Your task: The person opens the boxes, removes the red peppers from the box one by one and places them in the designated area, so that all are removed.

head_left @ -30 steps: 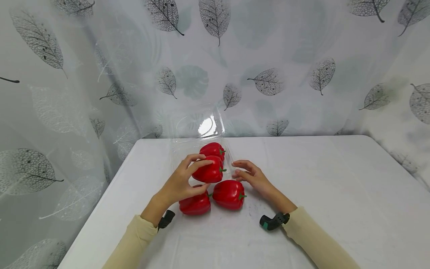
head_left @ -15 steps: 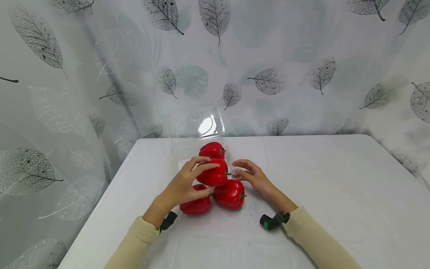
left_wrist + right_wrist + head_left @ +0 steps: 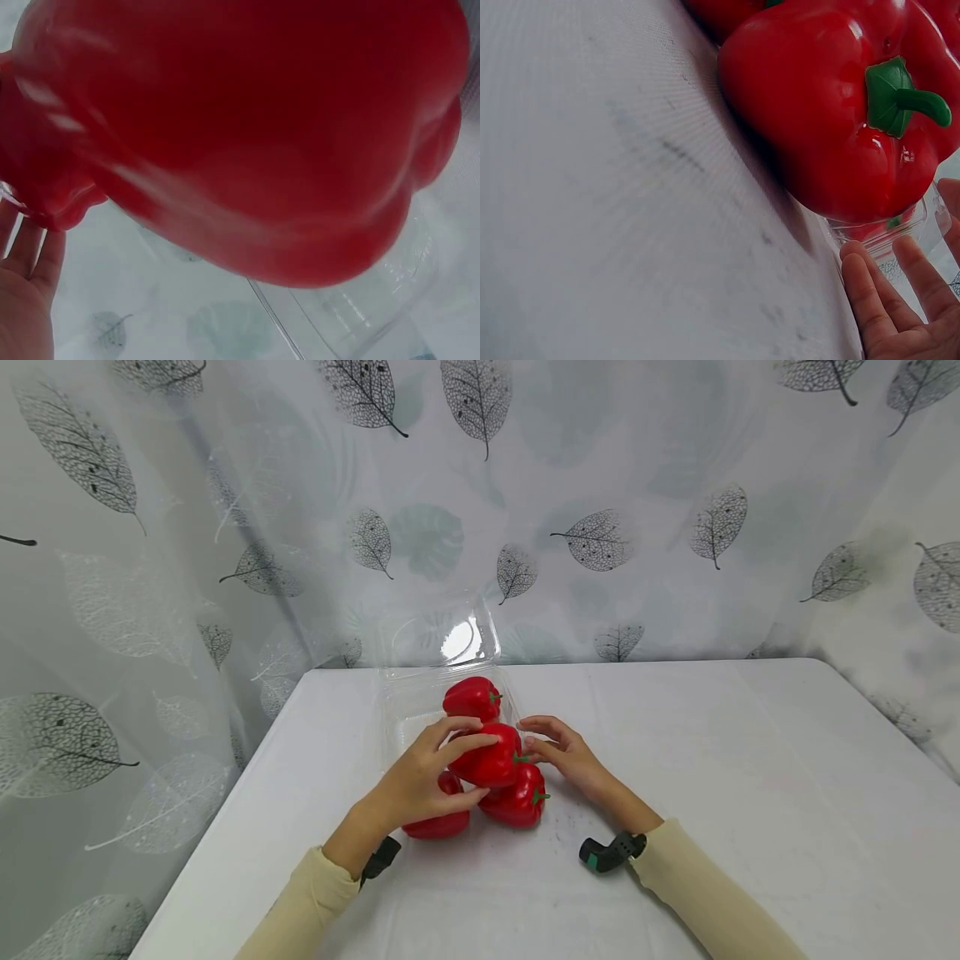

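Left hand (image 3: 415, 783) has its thumb and fingers bent around one glossy red bell pepper with a green stem (image 3: 487, 764), which it holds just before the tray. Nearest to me, on the white table (image 3: 465, 902), lie two similar red peppers: the left pepper (image 3: 438, 828) and the right pepper (image 3: 517, 807). Whether the held one touches the right pepper below it, I cannot tell. If it is carried low, I think it could knock that one into rolling, because the form is round. Its smooth skin might also turn between the fingers.

Next I see the right hand (image 3: 562, 756), its fingers loosely extended at the right edge of the clear plastic tray (image 3: 411, 722). This tray looks light, so a bump could slide it, unless these fingers steady it.

Farther, the far pepper (image 3: 471, 697) rests inside, and crowding could push it. Behind stands the raised clear lid (image 3: 438, 639); a knock might tip it down.
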`<state>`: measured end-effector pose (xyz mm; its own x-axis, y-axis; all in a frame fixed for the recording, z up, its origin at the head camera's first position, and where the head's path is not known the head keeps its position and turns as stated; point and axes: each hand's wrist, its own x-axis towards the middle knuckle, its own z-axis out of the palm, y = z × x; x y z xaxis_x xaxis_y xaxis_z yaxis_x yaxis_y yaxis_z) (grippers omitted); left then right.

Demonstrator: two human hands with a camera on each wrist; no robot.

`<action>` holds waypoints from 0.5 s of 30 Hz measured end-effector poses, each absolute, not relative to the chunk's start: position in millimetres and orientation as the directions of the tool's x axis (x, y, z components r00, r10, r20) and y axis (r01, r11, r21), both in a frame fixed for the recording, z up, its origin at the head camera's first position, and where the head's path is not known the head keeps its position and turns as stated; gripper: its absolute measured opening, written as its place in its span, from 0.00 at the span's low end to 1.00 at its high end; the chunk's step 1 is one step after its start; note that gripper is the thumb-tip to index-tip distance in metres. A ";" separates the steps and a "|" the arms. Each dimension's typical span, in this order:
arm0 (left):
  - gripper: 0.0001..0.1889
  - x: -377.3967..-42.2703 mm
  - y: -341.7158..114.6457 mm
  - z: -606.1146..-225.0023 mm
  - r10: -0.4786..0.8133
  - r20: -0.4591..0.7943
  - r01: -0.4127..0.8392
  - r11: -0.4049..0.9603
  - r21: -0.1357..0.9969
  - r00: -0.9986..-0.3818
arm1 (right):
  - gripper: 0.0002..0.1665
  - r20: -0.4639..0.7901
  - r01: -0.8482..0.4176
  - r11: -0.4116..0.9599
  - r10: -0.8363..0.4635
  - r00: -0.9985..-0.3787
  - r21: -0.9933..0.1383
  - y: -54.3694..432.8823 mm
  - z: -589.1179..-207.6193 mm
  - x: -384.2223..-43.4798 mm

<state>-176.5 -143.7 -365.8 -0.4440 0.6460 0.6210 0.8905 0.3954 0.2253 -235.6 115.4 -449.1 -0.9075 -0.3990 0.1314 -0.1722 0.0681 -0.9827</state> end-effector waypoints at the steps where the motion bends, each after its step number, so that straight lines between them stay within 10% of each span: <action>1: 0.38 -175.9 -143.1 -365.8 0.648 0.617 0.889 0.398 0.227 -0.448 | 0.26 0.133 -0.172 0.064 -0.400 -0.907 -0.983 115.5 -449.0 -235.6; 15: 0.37 -170.2 -135.7 -368.3 0.670 0.628 0.912 0.369 0.181 -0.396 | 0.26 0.146 -0.189 0.073 -0.393 -0.908 -0.979 115.3 -449.8 -235.8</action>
